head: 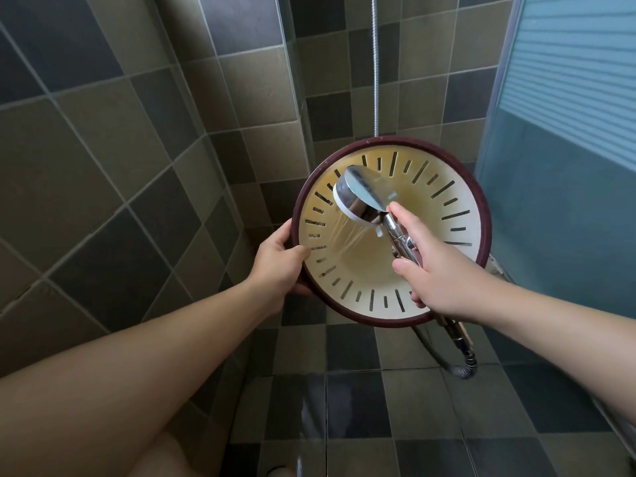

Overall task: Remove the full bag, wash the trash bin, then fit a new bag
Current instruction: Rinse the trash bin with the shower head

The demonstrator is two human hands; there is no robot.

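Observation:
A round cream trash bin point(444, 197) with a dark red rim and slotted walls is held tilted above the shower floor, its open mouth facing me. My left hand point(278, 263) grips the bin's left rim. My right hand point(433, 263) holds the chrome handle of a shower head point(358, 196) inside the bin's mouth. Water sprays from the head down and left onto the bin's inner wall. No bag is in view.
A metal shower hose point(377, 67) hangs down the tiled wall corner and loops below the bin point(461, 368). A frosted glass partition point(564, 166) stands at the right. The tiled floor point(344, 390) is wet below the bin.

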